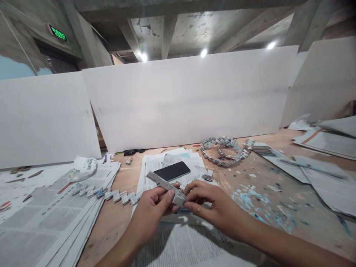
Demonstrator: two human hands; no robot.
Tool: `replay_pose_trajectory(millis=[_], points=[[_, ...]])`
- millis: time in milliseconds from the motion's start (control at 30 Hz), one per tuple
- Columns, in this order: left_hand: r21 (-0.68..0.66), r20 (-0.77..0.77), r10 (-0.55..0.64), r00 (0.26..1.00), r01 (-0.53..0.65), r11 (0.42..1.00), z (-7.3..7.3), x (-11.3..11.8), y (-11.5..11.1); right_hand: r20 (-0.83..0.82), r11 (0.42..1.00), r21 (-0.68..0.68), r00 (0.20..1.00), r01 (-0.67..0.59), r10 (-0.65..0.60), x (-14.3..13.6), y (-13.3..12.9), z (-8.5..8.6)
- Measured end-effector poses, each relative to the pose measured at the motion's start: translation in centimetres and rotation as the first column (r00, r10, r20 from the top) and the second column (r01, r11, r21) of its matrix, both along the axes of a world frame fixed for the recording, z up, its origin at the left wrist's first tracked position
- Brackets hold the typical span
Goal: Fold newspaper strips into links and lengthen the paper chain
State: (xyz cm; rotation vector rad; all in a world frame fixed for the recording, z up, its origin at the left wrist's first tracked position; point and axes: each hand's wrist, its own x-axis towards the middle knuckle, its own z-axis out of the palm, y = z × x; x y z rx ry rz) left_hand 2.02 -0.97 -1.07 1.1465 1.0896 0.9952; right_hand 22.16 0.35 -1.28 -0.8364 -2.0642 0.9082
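Observation:
My left hand (pixel 152 205) pinches a narrow folded strip of newspaper (pixel 160 181) between thumb and fingers. The strip's long end slants up to the left, past the hand. At its lower right end, my right hand (pixel 213 200) has thumb and fingertips closed on the paper. Just beyond both hands a dark phone (pixel 172 171) lies on printed sheets (pixel 144 172). A zigzag chain of folded paper (pixel 115 195) runs leftward from beside my left hand. Small folded paper pieces (pixel 208 177) rest beyond my right hand.
Newspaper stacks (pixel 55 218) lie at left with a crumpled white bag (pixel 83 168). A coiled paper chain (pixel 205 157) sits by the white board (pixel 183 100) at the back. Loose sheets (pixel 328 178) and a paint-stained tabletop (pixel 258 237) are on the right.

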Motion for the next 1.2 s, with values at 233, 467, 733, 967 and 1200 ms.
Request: replay_pose_trajectory(millis=[233, 467, 733, 967, 1200], points=[[0.012, 0.001, 0.002, 1.0, -0.002, 1.0, 0.3, 0.2, -0.1, 0.06, 0.999, -0.014, 0.998, 0.031, -0.03, 0.2, 0.2, 0.1], [-0.008, 0.018, -0.005, 1.0, 0.005, 1.0, 0.4, 0.0, 0.0, 0.06, 1.0, -0.006, 0.998, 0.0, 0.0, 0.2, 0.0, 0.1], [-0.037, 0.084, -0.01, 0.996, 0.013, 0.999, 0.2, 0.3, -0.3, -0.058, 0.959, -0.269, 0.992, 0.089, -0.108, -0.3, 0.0, -0.8], [-0.04, 0.1, -0.007, 0.995, 0.011, 0.999, -0.1, 0.2, -0.1, -0.198, 0.898, -0.439, 0.973, 0.023, -0.122, -0.4, 0.0, -1.1], [0.004, 0.036, -0.049, 0.998, 0.049, 0.999, -0.4, 0.3, -0.1, -0.127, 0.931, -0.355, 0.982, 0.084, -0.137, -0.4, 0.1, -1.0]])
